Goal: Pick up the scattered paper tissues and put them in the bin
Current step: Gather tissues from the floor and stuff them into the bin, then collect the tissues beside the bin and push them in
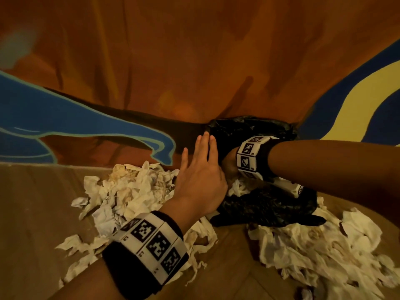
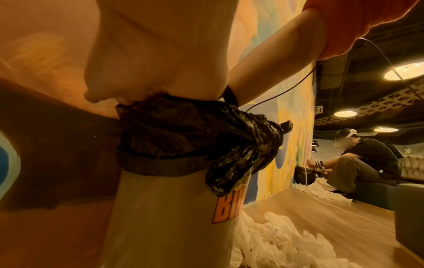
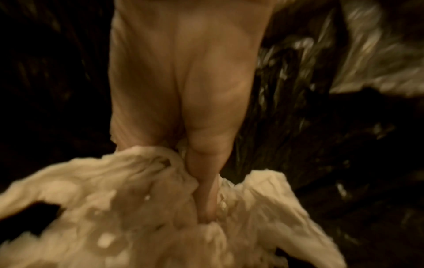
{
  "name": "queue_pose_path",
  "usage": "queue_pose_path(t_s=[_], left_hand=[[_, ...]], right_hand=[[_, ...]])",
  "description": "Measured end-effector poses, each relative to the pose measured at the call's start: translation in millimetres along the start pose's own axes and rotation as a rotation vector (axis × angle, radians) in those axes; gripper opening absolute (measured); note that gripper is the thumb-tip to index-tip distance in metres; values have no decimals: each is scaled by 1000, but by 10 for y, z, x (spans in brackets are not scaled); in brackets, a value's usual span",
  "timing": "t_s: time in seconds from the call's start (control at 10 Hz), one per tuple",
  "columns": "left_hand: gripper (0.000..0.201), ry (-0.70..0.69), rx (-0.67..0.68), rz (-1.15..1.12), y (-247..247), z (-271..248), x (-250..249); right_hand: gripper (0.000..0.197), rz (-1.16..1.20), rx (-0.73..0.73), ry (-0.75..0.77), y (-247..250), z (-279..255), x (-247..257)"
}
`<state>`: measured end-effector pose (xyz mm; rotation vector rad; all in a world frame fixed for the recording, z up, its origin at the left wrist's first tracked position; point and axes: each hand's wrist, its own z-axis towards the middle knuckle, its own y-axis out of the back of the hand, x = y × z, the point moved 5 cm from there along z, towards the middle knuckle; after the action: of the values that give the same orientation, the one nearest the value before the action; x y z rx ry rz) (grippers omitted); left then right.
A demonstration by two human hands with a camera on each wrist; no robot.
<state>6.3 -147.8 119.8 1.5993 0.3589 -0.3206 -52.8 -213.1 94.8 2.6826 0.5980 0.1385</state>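
Left hand (image 1: pixel 201 180) flat with straight fingers on the black-plastic-lined white bin (image 2: pixel 165 208), right hand (image 3: pixel 183 90) inside the bin gripping crumpled white paper tissues (image 3: pixel 137 199), more tissues (image 1: pixel 134 191) scattered around the bin on the wooden floor (image 1: pixel 233 267)

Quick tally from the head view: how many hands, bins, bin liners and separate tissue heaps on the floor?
Hands: 2, left hand, right hand
Bins: 1, bin
Black liners: 1, liner
Tissue heaps on the floor: 2, left heap, right heap
Total: 6
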Motion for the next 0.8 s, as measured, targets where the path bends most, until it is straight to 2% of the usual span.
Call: queue_pose_path(t_s=[0.1,0.2,0.3,0.4,0.5,0.6,0.7,0.8], left_hand=[[65,9,7,-25,3,0,-8],[63,41,-1,7,11,14,-2],[62,56,13,46,19,26,3],[62,50,-29,123,105,33,-6],[53,-1,-168,161,252,-1,-154],[38,-175,-365,65,385,-89,-478],[27,-439,-456,-41,398,-240,-933],[21,-638,-483,-44,245,-390,-1366]], right_hand=[[43,43,-876,-133,129,-83,285],[33,-112,-309,16,242,-110,62],[53,-223,-248,108,484,-453,-356],[58,-133,-434,281,545,-807,-354],[47,0,-574,366,457,-1237,-576],[32,20,-748,467,113,-1596,-766],[27,132,-814,504,-403,-1728,-1052],[28,183,-788,490,-965,-1597,-1354]])
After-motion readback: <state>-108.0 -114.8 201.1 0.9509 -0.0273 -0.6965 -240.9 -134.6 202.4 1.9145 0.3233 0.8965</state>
